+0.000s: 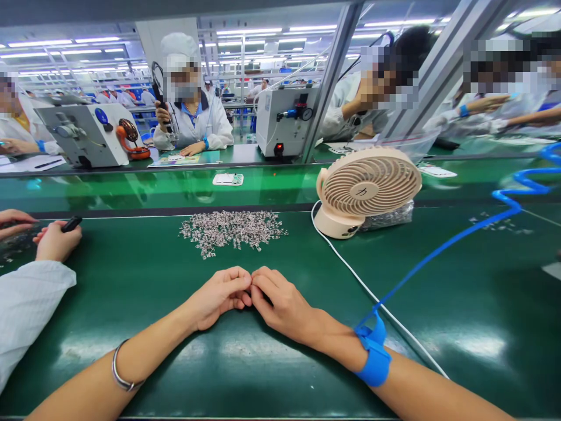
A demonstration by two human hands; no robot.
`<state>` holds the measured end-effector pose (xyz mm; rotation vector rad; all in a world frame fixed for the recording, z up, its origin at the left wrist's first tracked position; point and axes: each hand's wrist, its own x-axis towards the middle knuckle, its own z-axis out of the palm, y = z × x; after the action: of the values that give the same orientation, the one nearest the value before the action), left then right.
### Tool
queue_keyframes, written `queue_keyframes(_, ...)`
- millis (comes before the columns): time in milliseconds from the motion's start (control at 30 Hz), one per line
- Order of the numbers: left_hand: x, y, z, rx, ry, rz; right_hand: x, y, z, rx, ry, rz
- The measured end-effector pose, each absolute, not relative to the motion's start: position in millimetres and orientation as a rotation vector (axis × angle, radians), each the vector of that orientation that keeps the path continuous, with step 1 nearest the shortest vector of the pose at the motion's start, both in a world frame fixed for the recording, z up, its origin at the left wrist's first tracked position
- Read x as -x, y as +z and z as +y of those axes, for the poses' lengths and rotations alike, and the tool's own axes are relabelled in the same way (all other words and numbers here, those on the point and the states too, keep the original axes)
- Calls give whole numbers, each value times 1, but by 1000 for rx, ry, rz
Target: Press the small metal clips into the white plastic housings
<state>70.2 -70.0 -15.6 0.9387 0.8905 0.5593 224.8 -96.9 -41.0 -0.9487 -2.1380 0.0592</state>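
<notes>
Over the green bench mat (210, 374), my left hand (223, 295) and my right hand (280, 301) meet fingertip to fingertip. Both are closed in a pinch, with thumbs and forefingers pressed together. Whatever lies between the fingertips is too small or too hidden to name. Just beyond them is a loose pile of small shiny metal parts (232, 231). A silver bangle (117, 368) circles my left forearm, and a blue wrist strap (374, 351) with a coiled cord is around my right wrist.
A beige fan (368, 187) stands back right, its white cable (350, 266) crossing the mat beside my right arm. The strap's blue cord (438, 251) stretches to the right. A co-worker's hand (59, 240) holds a black tool at left. Behind, a white tray (228, 179) lies on a green strip.
</notes>
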Motion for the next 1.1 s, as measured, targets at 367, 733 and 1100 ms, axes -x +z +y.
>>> queue_keyframes(367, -70, -15, -70, -939, 570, 876, -224, -44, -95, 946, 113, -2094)
queue_keyframes(733, -70, -20, -70, -933, 584, 869, -225, -41, -97, 921, 94, -2107)
queue_keyframes(1100, -70, -23, -69, -935, 590, 877, -225, -42, -97, 907, -12, -2150)
